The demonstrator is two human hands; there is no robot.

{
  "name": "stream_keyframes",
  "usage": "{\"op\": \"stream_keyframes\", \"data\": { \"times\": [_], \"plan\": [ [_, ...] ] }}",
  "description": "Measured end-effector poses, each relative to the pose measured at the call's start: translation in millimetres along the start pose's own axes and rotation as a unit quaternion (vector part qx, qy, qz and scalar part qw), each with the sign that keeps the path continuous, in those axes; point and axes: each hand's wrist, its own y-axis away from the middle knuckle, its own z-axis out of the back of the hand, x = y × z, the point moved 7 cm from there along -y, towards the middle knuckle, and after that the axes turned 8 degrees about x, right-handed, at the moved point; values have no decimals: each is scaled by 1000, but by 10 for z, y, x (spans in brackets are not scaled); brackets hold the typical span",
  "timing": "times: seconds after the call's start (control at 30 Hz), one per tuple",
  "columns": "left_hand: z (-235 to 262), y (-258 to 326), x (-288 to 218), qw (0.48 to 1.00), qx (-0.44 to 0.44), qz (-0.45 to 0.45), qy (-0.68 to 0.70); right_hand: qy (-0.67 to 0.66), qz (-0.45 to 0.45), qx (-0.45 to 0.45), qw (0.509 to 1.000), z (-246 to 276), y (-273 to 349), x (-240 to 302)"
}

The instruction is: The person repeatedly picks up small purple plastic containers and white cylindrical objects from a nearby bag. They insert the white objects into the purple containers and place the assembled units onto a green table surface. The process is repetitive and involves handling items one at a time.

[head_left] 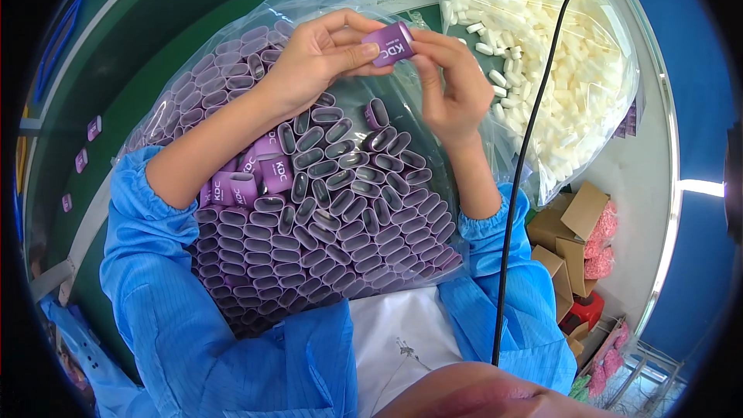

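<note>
Between my two hands, above the bag, I hold a small purple oval casing (393,44) with white print on its side. My left hand (329,50) is closed on its left end, with thumb and fingers pinching it. The fingertips of my right hand (455,89) are closed at the right end; whether they also hold a small piece there is hidden. Below lies a clear plastic bag with many purple casings (340,179), most standing with their oval openings up. Several lie on their sides (276,173) near my left forearm.
At the far right a clear bag holds many white oblong plugs (557,62), some spilling toward my right hand. A black cable (533,124) hangs across the right side. Cardboard boxes (569,224) stand low at right. A few purple casings (94,128) lie on the green surface at left.
</note>
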Motion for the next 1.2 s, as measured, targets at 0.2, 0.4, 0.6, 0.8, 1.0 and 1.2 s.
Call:
{"op": "stream_keyframes", "data": {
  "times": [0.2, 0.4, 0.6, 0.8, 1.0, 1.2],
  "plan": [
    [-48, 9, -18, 1000, 8, 3, 8, 23, 26, -17, 999, -8, 44, 38],
    [-35, -22, -119, 1000, 24, -8, -5, 2, 15, -23, 1000, 19, -5, 83],
    [-23, -57, -124, 999, 14, -17, -44, 32, 30, -6, 999, 28, -36, 129],
    [470, -153, -444, 979, -140, -51, -137, 97, -93, -70, 988, 467, 12, -145],
    [2338, 132, -630, 855, -370, 64, -357, 596, -374, 142, 697, 1276, 331, -1783],
    [2695, 376, -692, 587, -388, 283, -652, 613, -409, -35, 675, 1891, -9, -2070]
  ]
}}
